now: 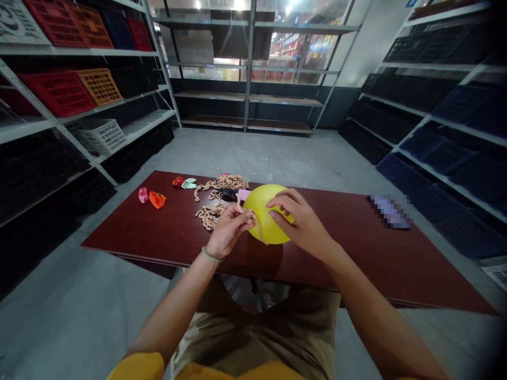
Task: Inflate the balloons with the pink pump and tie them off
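Observation:
A round yellow balloon (266, 196) sits over the dark red table in front of me. My left hand (231, 224), with a green band at the wrist, pinches a beige cord (259, 228) whose loose end hangs across the balloon's left side. On the balloon's right side is my right hand (295, 216), its fingers apart and curved; whether they touch the balloon I cannot tell. Just behind my left hand lie a beige cord heap (232, 182) and a nearer coiled cord (208, 215). A dark object (228, 194) and a pink item (243, 195) lie beside them.
The table (158, 232) also bears an orange piece (157, 199), a pink piece (143, 195), a red piece (178, 182) and a pale green piece (189, 183) at left. A blurred flat object (390, 211) lies at right. Shelves with crates (59, 92) stand around.

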